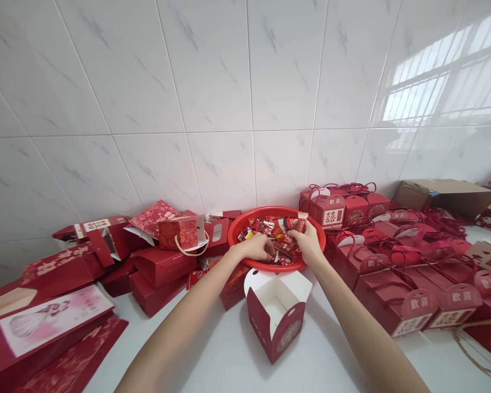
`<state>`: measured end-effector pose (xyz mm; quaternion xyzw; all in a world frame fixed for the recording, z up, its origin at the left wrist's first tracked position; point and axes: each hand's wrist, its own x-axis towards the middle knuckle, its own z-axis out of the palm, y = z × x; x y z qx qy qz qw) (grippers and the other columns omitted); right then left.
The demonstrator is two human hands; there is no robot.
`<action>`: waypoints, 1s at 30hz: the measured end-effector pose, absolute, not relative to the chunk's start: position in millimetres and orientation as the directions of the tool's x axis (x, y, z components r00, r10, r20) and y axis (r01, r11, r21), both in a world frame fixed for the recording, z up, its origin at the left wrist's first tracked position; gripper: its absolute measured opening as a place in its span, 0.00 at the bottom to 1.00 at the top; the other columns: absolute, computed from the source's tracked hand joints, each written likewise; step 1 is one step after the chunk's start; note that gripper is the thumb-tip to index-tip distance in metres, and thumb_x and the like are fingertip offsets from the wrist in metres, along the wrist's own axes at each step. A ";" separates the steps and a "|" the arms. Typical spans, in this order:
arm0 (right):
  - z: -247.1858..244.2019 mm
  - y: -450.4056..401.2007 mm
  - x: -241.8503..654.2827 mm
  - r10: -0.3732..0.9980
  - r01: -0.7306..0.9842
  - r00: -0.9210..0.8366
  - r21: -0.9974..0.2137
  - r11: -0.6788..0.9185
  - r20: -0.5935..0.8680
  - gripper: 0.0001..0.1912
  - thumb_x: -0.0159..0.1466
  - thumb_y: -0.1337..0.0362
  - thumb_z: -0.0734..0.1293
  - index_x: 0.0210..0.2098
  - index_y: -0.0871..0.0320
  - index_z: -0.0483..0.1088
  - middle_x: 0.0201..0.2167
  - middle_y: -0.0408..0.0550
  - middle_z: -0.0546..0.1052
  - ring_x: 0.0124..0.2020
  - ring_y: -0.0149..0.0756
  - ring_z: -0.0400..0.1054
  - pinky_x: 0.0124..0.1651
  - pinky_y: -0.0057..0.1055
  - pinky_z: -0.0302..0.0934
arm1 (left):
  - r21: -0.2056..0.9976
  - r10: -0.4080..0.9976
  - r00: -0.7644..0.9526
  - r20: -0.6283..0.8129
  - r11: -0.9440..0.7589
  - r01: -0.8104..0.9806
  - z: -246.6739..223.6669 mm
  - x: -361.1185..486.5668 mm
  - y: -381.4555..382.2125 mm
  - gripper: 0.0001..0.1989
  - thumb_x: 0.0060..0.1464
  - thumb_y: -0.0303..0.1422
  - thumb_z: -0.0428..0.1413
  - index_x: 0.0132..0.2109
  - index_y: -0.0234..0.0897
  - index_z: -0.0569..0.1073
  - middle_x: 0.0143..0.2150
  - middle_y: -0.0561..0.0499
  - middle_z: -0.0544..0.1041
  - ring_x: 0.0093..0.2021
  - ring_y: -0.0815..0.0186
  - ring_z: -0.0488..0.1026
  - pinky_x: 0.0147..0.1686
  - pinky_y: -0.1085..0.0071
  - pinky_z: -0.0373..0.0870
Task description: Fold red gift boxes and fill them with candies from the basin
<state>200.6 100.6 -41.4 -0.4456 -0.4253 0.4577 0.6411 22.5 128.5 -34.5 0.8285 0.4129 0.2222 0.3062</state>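
Note:
Both of my hands are inside a red plastic basin (319,245) filled with wrapped candies (284,252). My left hand (258,248) reaches down among them with its fingers curled closed; whatever they grip is hidden. Between the thumb and fingers of my right hand (307,240), at the basin's right side, is a red wrapped candy (301,219). In front of the basin stands an open gift box (276,322), dark red outside and white inside, its top flaps spread. No candy shows inside it.
Unfolded and empty-looking red boxes (163,267) and bags (57,333) crowd the left. Closed red candy boxes (409,305) with cord handles fill the right, and a brown carton (442,194) stands behind them. A tiled wall (213,82) rises behind the white table (213,355).

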 end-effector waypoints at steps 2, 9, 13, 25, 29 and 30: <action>-39.4 98.7 200.6 0.962 -0.224 0.229 -0.953 0.202 0.150 0.17 0.43 0.67 0.68 0.33 0.54 0.63 0.21 0.36 0.70 0.19 0.30 0.63 0.22 0.27 0.60 | 0.700 0.828 0.552 0.097 -0.451 0.553 -34.7 23.6 131.0 0.10 0.34 0.20 0.60 0.25 0.38 0.81 0.22 0.54 0.80 0.25 0.62 0.77 0.30 0.71 0.72; -24.0 85.4 202.4 0.976 -0.316 0.163 -0.929 0.193 0.147 0.18 0.41 0.61 0.71 0.31 0.56 0.66 0.19 0.35 0.69 0.17 0.27 0.60 0.22 0.27 0.58 | 0.775 0.878 0.308 0.367 -0.471 0.422 -13.5 16.1 115.3 0.10 0.52 0.29 0.55 0.39 0.35 0.80 0.44 0.46 0.83 0.46 0.59 0.79 0.50 0.64 0.73; -7.0 73.6 205.5 0.980 -0.340 0.114 -0.921 0.191 0.162 0.18 0.41 0.60 0.73 0.31 0.57 0.67 0.21 0.36 0.70 0.17 0.25 0.59 0.21 0.25 0.55 | 0.820 0.864 0.300 0.404 -0.487 0.301 -0.9 12.1 73.3 0.12 0.52 0.36 0.58 0.41 0.35 0.79 0.45 0.46 0.82 0.45 0.59 0.78 0.48 0.63 0.74; 38.4 12.4 217.2 0.863 0.152 -0.350 -0.887 0.435 0.363 0.07 0.51 0.66 0.68 0.30 0.59 0.70 0.25 0.38 0.69 0.24 0.27 0.60 0.28 0.26 0.55 | 0.875 0.915 0.282 0.290 -0.373 0.310 -0.6 -4.9 -1.7 0.22 0.49 0.43 0.65 0.47 0.36 0.76 0.47 0.45 0.79 0.43 0.59 0.78 0.47 0.62 0.75; 32.7 10.5 208.6 0.778 0.217 -0.513 -0.822 0.527 0.363 0.05 0.56 0.65 0.66 0.31 0.60 0.70 0.27 0.40 0.68 0.29 0.29 0.61 0.32 0.26 0.56 | 0.936 0.929 0.299 0.216 -0.284 0.206 -6.4 -5.4 -4.1 0.29 0.47 0.43 0.67 0.54 0.36 0.72 0.47 0.46 0.79 0.40 0.61 0.78 0.43 0.63 0.76; 30.5 11.1 206.8 0.773 0.241 -0.521 -0.807 0.539 0.361 0.06 0.59 0.63 0.66 0.31 0.60 0.69 0.26 0.40 0.67 0.28 0.29 0.60 0.31 0.26 0.55 | 0.935 0.927 0.309 0.212 -0.284 0.212 -7.1 -6.0 -4.1 0.26 0.48 0.44 0.67 0.51 0.35 0.74 0.44 0.46 0.80 0.40 0.60 0.78 0.42 0.63 0.75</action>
